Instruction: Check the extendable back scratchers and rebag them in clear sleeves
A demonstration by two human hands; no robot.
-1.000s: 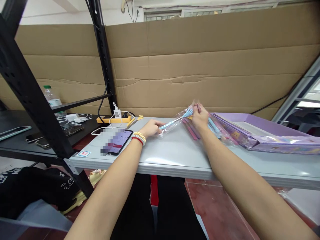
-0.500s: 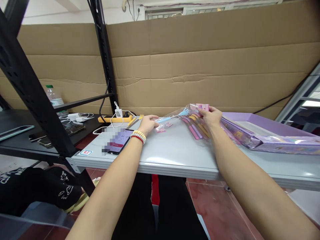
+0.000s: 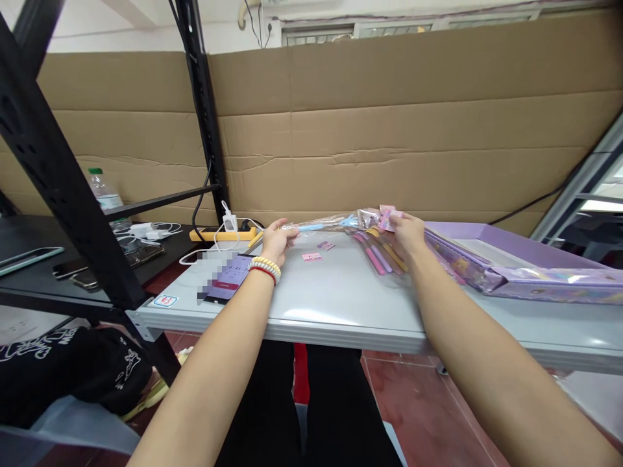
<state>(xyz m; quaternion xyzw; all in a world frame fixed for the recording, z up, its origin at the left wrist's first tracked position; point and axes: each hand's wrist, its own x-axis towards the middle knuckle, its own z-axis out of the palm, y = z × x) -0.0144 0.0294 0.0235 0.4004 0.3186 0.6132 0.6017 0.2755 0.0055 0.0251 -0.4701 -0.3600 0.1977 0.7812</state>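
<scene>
Stretched between my hands above the table is a clear plastic wrapper with a light blue fork [image 3: 316, 227] inside. My left hand [image 3: 278, 243] pinches the wrapper's left end. Closed on its right end and a pink printed tag [image 3: 389, 218] is my right hand [image 3: 407, 235]. Wrapped pink, purple and yellow utensils [image 3: 382, 254] lie on the table just below and left of my right hand. Two small pink paper pieces [image 3: 312, 257] rest on the grey table [image 3: 335, 298] between my hands. A phone [image 3: 228, 280] lies near my left wrist.
On the right stands an open purple box [image 3: 545, 275]. A yellow power strip [image 3: 219, 233] with a white charger and cables is at the back left. Black shelf posts [image 3: 202, 104] rise at the left; cardboard [image 3: 389, 130] lines the back. A person's leg [image 3: 73, 370] shows lower left.
My left hand has moved slightly left and up, lifting the wrapper's left end off the table. The small paper pieces now lie uncovered below it.
</scene>
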